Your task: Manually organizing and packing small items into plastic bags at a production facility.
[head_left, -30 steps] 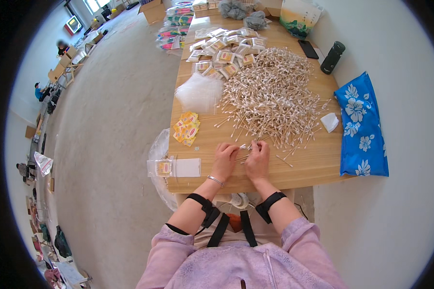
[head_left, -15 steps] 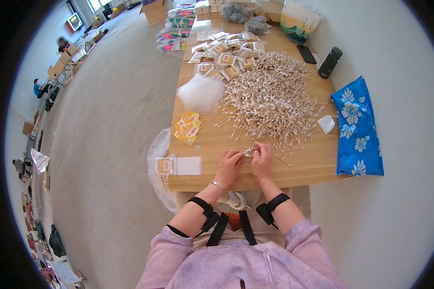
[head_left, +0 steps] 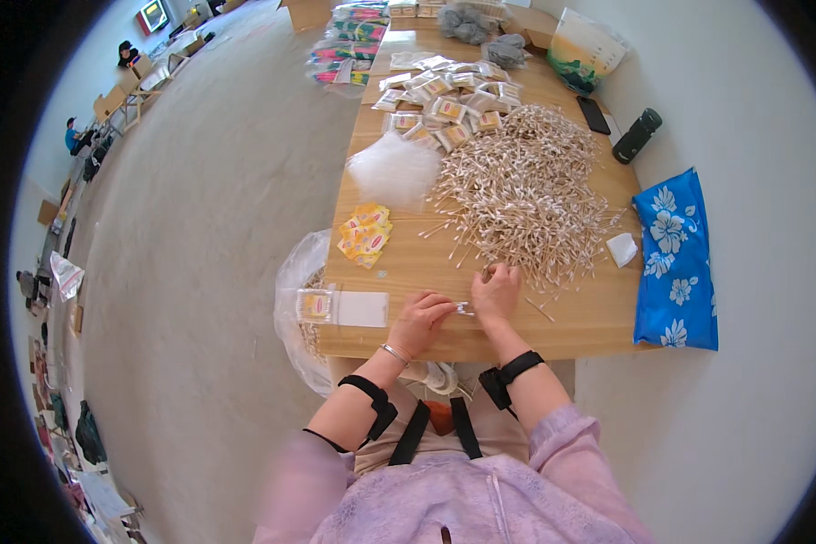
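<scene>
My left hand (head_left: 421,323) is closed around a small bunch of cotton swabs (head_left: 464,309), whose white tips stick out to the right past my fingers. Just right of it, my right hand (head_left: 497,297) has its fingers curled together at the near edge of a large heap of loose cotton swabs (head_left: 526,195). What those fingertips pinch is too small to make out. To the left of my hands, a clear packet of swabs with a yellow label (head_left: 316,306) lies against a white card (head_left: 364,309) at the table's edge.
Yellow printed cards (head_left: 365,236), a stack of clear bags (head_left: 395,172) and filled swab packets (head_left: 449,109) line the table's left side. A white tissue (head_left: 622,249), blue floral pouch (head_left: 675,263), black bottle (head_left: 637,136) and phone (head_left: 593,115) are along the right. A plastic sack (head_left: 290,299) hangs below the left edge.
My hands have drawn apart. The left keeps the swabs, while the right has shifted slightly right, to the heap's near edge. The whole view has also shifted a little.
</scene>
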Demonstrator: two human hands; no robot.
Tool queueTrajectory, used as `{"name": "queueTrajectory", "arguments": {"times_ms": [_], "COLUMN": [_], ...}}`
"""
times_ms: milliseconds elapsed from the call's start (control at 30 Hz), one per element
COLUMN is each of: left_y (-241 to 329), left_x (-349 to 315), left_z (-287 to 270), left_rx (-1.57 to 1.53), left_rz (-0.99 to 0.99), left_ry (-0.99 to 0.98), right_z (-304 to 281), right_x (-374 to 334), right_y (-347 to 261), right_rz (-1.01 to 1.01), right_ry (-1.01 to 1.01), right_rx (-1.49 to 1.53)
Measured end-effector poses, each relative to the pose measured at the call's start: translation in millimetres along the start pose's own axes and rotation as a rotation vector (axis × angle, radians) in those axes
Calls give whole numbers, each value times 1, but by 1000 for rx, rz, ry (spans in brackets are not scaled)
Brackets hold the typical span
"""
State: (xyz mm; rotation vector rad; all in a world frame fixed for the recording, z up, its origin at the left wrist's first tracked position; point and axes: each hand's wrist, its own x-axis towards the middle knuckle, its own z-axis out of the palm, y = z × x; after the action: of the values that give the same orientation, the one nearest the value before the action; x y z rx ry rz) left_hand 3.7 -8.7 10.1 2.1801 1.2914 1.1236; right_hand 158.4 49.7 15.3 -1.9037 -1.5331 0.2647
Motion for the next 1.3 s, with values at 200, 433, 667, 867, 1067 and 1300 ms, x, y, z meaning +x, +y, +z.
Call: {"name": "queueTrajectory", "arguments": {"times_ms": [200,433,667,867,1067,1300], "left_y": [2,4,16,10,4,-11], "left_x": [-3,-1,3,2,0,-3], "left_z": [-4,-6,-8,-8,-6,1], "left_rx": [-1,11,175,129,-7,-507], "left_rz": [-22,10,-123,-151,-170,-458], "left_ry": [-25,-4,128,27,45,390], "right_z": [-6,-17,-17,-15,-9,-16], "right_x": [-6,-19,-17,-28,-38,-69], "right_y": [13,9,5,2,6,-14], "right_rz": [-58,-381,-465,-462,-162,-559], "right_ry": [-75,-235,-323,-306,-107,-470], "right_rx": [-5,52,178,95,328,-296]}}
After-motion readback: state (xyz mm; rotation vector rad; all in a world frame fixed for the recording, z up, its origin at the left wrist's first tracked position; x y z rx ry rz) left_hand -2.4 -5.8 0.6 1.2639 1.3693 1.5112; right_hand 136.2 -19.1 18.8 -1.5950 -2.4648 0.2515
